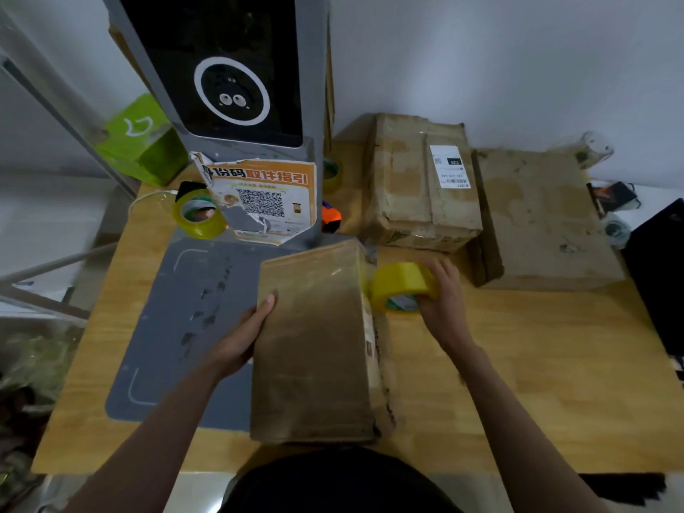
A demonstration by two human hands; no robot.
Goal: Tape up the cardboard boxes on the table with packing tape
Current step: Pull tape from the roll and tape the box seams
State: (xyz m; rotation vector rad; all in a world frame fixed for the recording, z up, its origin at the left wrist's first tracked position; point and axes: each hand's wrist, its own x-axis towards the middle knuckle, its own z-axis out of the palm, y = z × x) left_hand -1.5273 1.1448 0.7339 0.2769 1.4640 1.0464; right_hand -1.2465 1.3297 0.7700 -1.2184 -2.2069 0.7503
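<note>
Left hand [240, 336]: you are pressing straight fingers against cardboard box [314, 346] side on table [518, 383]. Right hand [442, 296]: you are gripping tape roll [401, 285] beside box.

Single head-worn wide-angle view, looking forward and steeply down from above the person's chest onto the light wooden tabletop [518, 383], with both forearms entering from the bottom edge. The near brown cardboard box [314, 346] sits close beneath the lens at frame centre, while the white wall [518, 61] closes the far side. Straight lines bow toward the frame edges.
</note>
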